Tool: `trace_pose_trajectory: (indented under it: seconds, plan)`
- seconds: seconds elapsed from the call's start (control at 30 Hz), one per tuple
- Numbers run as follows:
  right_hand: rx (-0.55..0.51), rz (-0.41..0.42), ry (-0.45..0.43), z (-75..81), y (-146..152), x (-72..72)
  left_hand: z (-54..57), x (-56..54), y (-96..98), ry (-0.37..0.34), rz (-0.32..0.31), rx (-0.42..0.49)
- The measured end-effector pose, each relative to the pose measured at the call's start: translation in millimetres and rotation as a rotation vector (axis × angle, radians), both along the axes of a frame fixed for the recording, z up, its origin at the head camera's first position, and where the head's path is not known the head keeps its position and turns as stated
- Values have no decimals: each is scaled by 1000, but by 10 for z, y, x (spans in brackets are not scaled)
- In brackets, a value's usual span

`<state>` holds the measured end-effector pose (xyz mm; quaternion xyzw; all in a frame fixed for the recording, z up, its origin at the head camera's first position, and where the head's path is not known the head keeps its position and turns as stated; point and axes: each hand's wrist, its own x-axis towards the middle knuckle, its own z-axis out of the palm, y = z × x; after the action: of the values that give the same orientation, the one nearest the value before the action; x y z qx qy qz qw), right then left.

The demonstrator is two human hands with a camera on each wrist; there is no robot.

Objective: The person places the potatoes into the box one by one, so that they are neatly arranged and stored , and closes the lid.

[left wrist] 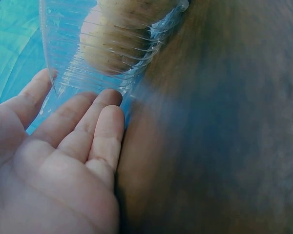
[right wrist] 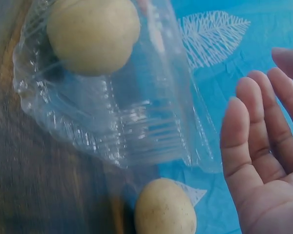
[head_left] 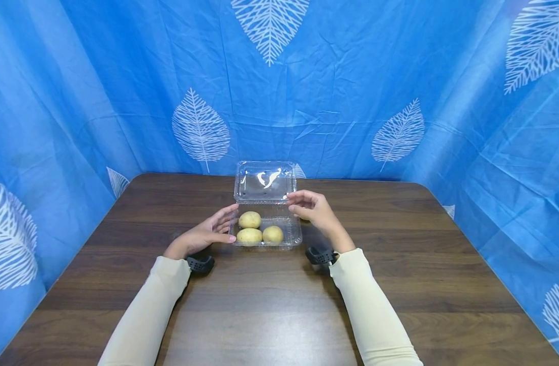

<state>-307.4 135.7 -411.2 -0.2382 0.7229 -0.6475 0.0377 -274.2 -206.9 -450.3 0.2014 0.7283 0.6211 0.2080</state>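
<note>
A clear plastic clamshell box sits on the table with its lid raised at the back. Three potatoes lie inside, one potato at the front right and the other two at the left. My left hand rests against the box's left side, thumb at the front rim and fingers extended along the wall. Near the lid's lower right corner is my right hand, its fingers lightly bent and holding nothing. Outside the box on the right lies another potato, mostly hidden by that hand in the head view.
The brown wooden table spreads out around the box. A blue curtain with white leaf prints hangs behind it and along both sides. Black bands sit at both wrists.
</note>
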Motion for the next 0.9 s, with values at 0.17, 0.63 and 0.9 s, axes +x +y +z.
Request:
trace_pose_trajectory:
  seconds: [0.17, 0.63, 0.9]
  plan:
    - [-30, -61, 22, -14, 39, -23, -4, 3, -4, -2, 0, -3]
    - [-108, -327, 118, -229, 170, -152, -7, -12, 1, 1, -1, -9]
    - [-59, -424, 97, -316, 226, -175, -4, -13, -3, -4, 0, -7]
